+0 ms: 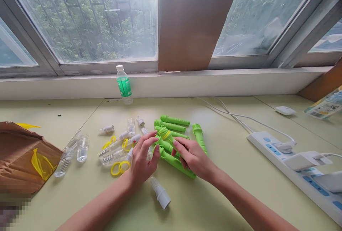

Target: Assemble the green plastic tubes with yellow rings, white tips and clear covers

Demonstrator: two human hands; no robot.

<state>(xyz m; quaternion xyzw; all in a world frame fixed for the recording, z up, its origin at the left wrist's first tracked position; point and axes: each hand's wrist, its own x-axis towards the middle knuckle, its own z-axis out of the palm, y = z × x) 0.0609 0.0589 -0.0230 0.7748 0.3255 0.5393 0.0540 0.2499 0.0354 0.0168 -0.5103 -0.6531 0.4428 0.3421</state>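
Note:
My right hand (193, 158) grips a green plastic flashlight-like handle (165, 133) near its middle. A yellow ring sits around this handle's threaded end, which points up and left. My left hand (144, 158) is open just left of that end, fingers apart, above some clear and white pieces that it partly hides. Several more green handles (175, 120) lie in a pile under and behind my right hand. Left of my left hand are yellow rings (115, 169), clear ribbed tubes (110, 158) and white bulb-like pieces. One grey-white piece with a clear tip (161, 195) lies in front.
A brown paper bag (24, 152) with yellow scraps is at the left, two clear tubes (82, 149) beside it. A bottle with a green label (124, 85) stands by the window wall. On the right lie a power strip (288, 170) with plugs and cables, and a white mouse-like object (285, 110).

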